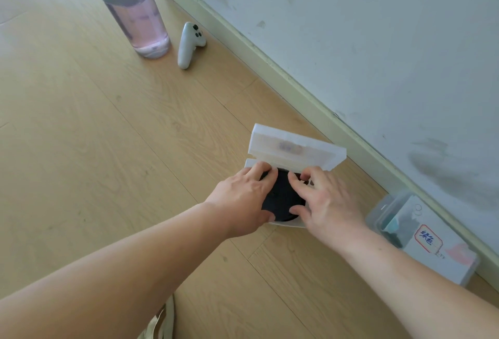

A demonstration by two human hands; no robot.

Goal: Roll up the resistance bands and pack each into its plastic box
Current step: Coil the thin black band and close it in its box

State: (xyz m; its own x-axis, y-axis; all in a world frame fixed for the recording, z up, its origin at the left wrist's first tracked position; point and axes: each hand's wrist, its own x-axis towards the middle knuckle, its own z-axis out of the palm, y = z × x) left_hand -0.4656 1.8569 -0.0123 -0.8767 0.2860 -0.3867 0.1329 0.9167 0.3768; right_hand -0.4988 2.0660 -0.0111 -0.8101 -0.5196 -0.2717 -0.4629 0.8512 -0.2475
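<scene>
A rolled black resistance band (282, 198) lies in the base of a translucent white plastic box (294, 149) on the wooden floor; the box lid stands raised behind it. My left hand (243, 201) grips the roll from its left side, fingers curled over the top and thumb at the front. From the right, my right hand (326, 201) holds the roll with fingers over its top edge and thumb at the front. A second clear plastic box (432, 247), shut and bearing a handwritten label, lies to the right by the baseboard with a greenish band inside.
A tall water bottle (132, 11) with pink liquid stands at the far left. A white handheld controller (189, 44) lies beside it. The wall and baseboard (297, 87) run diagonally on the right. Cloth straps (162, 319) show at the bottom edge.
</scene>
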